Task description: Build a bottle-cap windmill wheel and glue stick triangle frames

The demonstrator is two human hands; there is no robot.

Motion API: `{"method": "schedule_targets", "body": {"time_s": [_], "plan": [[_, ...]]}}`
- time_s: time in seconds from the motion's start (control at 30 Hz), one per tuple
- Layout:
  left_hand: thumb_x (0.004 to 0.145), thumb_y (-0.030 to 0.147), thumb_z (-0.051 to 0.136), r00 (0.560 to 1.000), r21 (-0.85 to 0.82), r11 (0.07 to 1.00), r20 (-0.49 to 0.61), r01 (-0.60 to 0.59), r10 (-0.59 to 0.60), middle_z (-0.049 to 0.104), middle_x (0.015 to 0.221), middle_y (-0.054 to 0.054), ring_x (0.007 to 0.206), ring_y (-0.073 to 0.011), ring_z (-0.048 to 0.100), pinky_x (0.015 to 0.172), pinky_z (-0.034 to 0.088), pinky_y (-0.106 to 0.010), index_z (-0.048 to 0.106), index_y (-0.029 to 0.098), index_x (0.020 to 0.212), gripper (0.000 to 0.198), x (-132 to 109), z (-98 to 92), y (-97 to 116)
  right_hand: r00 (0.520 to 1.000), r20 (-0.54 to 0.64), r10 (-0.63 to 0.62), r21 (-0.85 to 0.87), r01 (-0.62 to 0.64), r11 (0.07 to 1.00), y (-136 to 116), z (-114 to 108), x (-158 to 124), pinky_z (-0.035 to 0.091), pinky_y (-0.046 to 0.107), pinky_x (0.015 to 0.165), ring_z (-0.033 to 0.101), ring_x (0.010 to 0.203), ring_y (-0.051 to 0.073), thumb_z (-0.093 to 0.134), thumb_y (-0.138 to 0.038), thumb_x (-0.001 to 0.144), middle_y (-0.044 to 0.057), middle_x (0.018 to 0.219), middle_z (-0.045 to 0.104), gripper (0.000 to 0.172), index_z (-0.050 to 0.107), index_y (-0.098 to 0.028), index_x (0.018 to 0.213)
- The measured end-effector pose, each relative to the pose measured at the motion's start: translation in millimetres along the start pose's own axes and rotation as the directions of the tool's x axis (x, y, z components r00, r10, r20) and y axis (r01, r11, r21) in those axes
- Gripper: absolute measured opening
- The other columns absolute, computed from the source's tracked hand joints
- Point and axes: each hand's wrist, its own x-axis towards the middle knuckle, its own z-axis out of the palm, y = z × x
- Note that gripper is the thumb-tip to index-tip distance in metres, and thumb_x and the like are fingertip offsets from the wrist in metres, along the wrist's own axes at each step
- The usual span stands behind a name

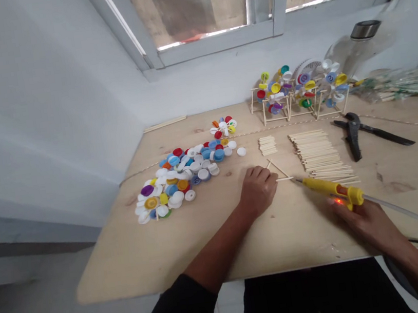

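Note:
My right hand [366, 222] is wrapped round a yellow hot glue gun [330, 188] with a lit red lamp, and a long clear glue stick comes out of its back. The gun's nozzle points left, at a corner of a small triangle of thin wooden sticks [281, 168] lying on the table. Fingers curled, my left hand [259, 189] rests on the tabletop and pinches the left side of this triangle. Its fingertips partly hide the sticks. Just beyond are a small stack of short sticks [267, 145] and a larger row of longer sticks [320, 156].
Colourful bottle caps [195, 166] lie heaped on the left, with a cap flower [223, 126] behind them. Stick frames bearing cap wheels [304, 91] stand at the back, near a large clear bottle [364, 41]. Black cutters [354, 133] and a bag of sticks [397, 84] are at right.

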Motion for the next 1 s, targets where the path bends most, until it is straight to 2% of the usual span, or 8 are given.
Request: {"method": "schedule_targets", "body": {"time_s": [0.23, 0.33, 0.5, 0.63, 0.8, 1.0], "plan": [[0.088, 0.023, 0.047, 1.0, 0.0, 1.0, 0.001, 0.004, -0.004, 0.057, 0.08, -0.005, 0.083, -0.02, 0.049, 0.076, 0.037, -0.036, 0.061, 0.018, 0.083, 0.016, 2, 0.8, -1, 0.999, -0.005, -0.041, -0.011, 0.041, 0.999, 3, 2, 0, 0.052, 0.03, 0.06, 0.068, 0.076, 0.029, 0.045, -0.061, 0.076, 0.007, 0.073, 0.072, 0.054, 0.071, -0.016, 0.09], [0.088, 0.023, 0.047, 1.0, 0.001, 1.0, -0.012, 0.0, 0.0, 0.057, 0.079, -0.005, 0.082, -0.0198, 0.048, 0.075, 0.036, -0.035, 0.061, 0.018, 0.078, 0.018, 2, 3.6, -1, 0.998, -0.006, -0.056, -0.01, 0.056, 0.998, 5, 4, -1, 0.052, 0.03, 0.059, 0.068, 0.076, 0.029, 0.044, -0.061, 0.078, 0.007, 0.076, 0.072, 0.054, 0.071, -0.016, 0.09], [0.088, 0.022, 0.047, 1.0, -0.014, 1.0, 0.005, 0.021, -0.021, 0.057, 0.079, -0.005, 0.082, -0.0195, 0.048, 0.075, 0.036, -0.035, 0.061, 0.017, 0.076, 0.018, 4, 3.1, 0, 0.997, -0.003, -0.077, -0.011, 0.077, 0.997, 4, 4, -2, 0.052, 0.029, 0.066, 0.068, 0.084, 0.028, 0.043, -0.062, 0.078, 0.008, 0.089, 0.072, 0.056, 0.07, -0.017, 0.096], [0.087, 0.023, 0.049, 0.999, -0.05, 0.997, 0.017, 0.051, -0.05, 0.059, 0.08, -0.006, 0.083, -0.0195, 0.049, 0.076, 0.036, -0.035, 0.062, 0.018, 0.076, 0.018, 5, 0.5, 1, 0.997, 0.008, -0.073, -0.041, 0.074, 0.996, 2, 2, -2, 0.052, 0.029, 0.067, 0.068, 0.082, 0.027, 0.042, -0.063, 0.079, 0.008, 0.087, 0.072, 0.056, 0.07, -0.016, 0.096], [0.085, 0.023, 0.053, 0.986, -0.233, 0.959, 0.001, 0.161, -0.166, 0.064, 0.083, -0.005, 0.085, -0.0194, 0.052, 0.078, 0.039, -0.035, 0.066, 0.019, 0.083, 0.014, 5, -0.7, -3, 0.995, 0.025, -0.092, -0.023, 0.093, 0.995, 2, 3, -3, 0.052, 0.029, 0.064, 0.068, 0.077, 0.027, 0.041, -0.063, 0.079, 0.008, 0.083, 0.072, 0.056, 0.07, -0.017, 0.093], [0.08, 0.019, 0.058, 0.957, -0.443, 0.857, 0.005, 0.263, -0.291, 0.068, 0.08, -0.003, 0.082, -0.018, 0.056, 0.077, 0.042, -0.033, 0.068, 0.019, 0.079, 0.01, 9, -4.3, -23, 0.987, 0.02, -0.159, -0.006, 0.159, 0.987, -11, 6, -3, 0.051, 0.029, 0.06, 0.068, 0.072, 0.025, 0.043, -0.063, 0.078, 0.006, 0.078, 0.072, 0.053, 0.07, -0.018, 0.088]]}}
